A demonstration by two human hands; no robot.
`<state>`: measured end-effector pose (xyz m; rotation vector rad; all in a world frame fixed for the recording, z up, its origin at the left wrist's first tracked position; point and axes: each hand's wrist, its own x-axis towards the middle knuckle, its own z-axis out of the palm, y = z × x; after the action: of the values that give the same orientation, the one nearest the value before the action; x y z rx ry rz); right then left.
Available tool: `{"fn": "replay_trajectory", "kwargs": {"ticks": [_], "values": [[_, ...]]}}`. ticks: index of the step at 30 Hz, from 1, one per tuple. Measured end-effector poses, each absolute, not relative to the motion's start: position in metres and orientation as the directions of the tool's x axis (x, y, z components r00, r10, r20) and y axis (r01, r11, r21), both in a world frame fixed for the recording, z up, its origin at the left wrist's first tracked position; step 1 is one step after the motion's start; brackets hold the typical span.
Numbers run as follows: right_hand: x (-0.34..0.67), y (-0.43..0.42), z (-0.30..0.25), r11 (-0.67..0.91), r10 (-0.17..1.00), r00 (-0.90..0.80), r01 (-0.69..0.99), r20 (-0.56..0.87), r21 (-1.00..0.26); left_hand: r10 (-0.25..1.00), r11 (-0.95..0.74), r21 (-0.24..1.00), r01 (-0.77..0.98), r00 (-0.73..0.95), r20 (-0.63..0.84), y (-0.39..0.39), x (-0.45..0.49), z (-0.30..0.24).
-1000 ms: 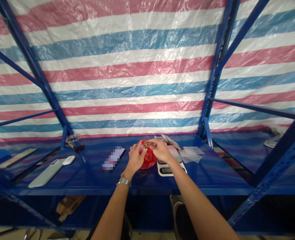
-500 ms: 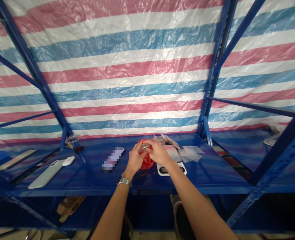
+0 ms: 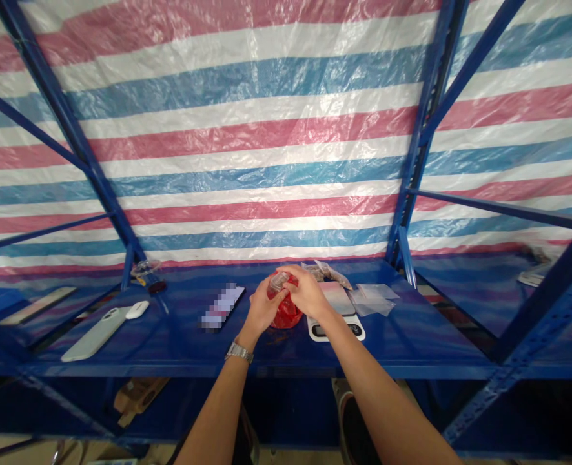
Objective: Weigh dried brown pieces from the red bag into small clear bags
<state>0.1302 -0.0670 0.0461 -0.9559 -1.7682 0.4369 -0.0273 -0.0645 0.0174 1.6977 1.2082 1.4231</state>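
My left hand (image 3: 261,309) and my right hand (image 3: 306,292) meet above a red plastic bag (image 3: 286,313) on the blue metal shelf (image 3: 179,342). Both hands pinch a small clear plastic bag (image 3: 277,280) between their fingertips; its contents are too small to make out. The left wrist wears a metal watch (image 3: 240,352). A white digital scale (image 3: 337,314) lies just right of the red bag, partly under my right wrist.
A phone (image 3: 222,305) lies left of the hands. Further left are a pale phone case (image 3: 97,333) and a white mouse-like object (image 3: 137,310). Clear bags (image 3: 373,298) lie right of the scale. Blue rack posts (image 3: 409,187) and a striped tarp stand behind.
The small clear bag's opening with brown contents was visible between my fingers a second ago; now my fingers have closed over it and the hands sit slightly closer together.
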Motion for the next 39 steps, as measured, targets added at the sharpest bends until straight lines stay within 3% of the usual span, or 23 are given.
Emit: {"fn": "replay_trajectory", "kwargs": {"ticks": [5,13,18,24,34,39], "values": [[0.125,-0.074,0.056,0.686,0.722,-0.177,0.315,0.669,-0.656,0.853,-0.488,0.777,0.398,0.028,0.522,-0.071,-0.032,0.024],[0.120,-0.088,0.070,0.725,0.688,-0.274,0.254,0.672,-0.640,0.874,-0.484,0.865,0.133,0.135,0.468,-0.079,-0.032,0.035],[0.124,-0.086,0.068,0.708,0.704,-0.312,0.250,0.638,-0.660,0.932,-0.332,0.942,0.057,0.171,0.319,-0.087,-0.035,0.041],[0.129,-0.076,0.061,0.674,0.739,-0.263,0.271,0.621,-0.688,0.927,-0.104,0.980,-0.173,0.340,0.158,-0.085,-0.035,0.038],[0.127,-0.077,0.063,0.745,0.666,-0.268,0.280,0.696,-0.605,0.925,-0.170,0.932,-0.319,0.273,0.263,-0.086,-0.026,0.044],[0.127,-0.081,0.065,0.692,0.721,-0.249,0.310,0.647,-0.652,0.948,-0.178,0.959,-0.220,0.222,0.227,-0.084,-0.025,0.041]]}}
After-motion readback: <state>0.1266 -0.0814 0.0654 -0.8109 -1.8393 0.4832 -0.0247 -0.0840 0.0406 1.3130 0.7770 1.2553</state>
